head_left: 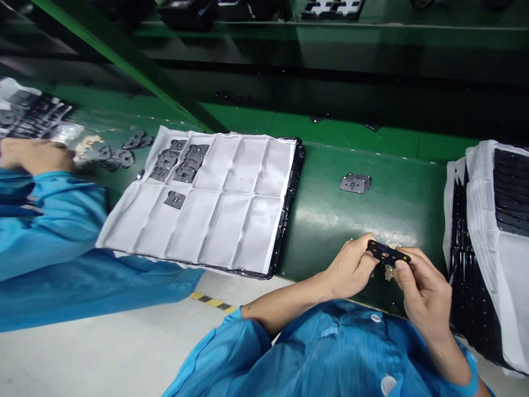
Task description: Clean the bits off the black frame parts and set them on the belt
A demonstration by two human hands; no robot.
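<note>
Between my two hands, above the green bench, I hold a small flat black plate (387, 253) with cutouts and tiny gold-coloured spots. My left hand (351, 267) pinches its left end, and my right hand (427, 289) grips the right end with thumb and fingers. Just under the plate lie small beige bits (389, 272) on the bench, partly hidden by my hands. Farther back, a few similar dark plates (354, 183) rest in an overlapping pile.
Left of me lies a compartmented tray (256, 220) under white sheeting, with several dark plates (192, 162) on it. Stacked trays (481, 248) stand at the right. A co-worker's hands (39, 154) are at far left. A green beam (136, 60) slants across the back.
</note>
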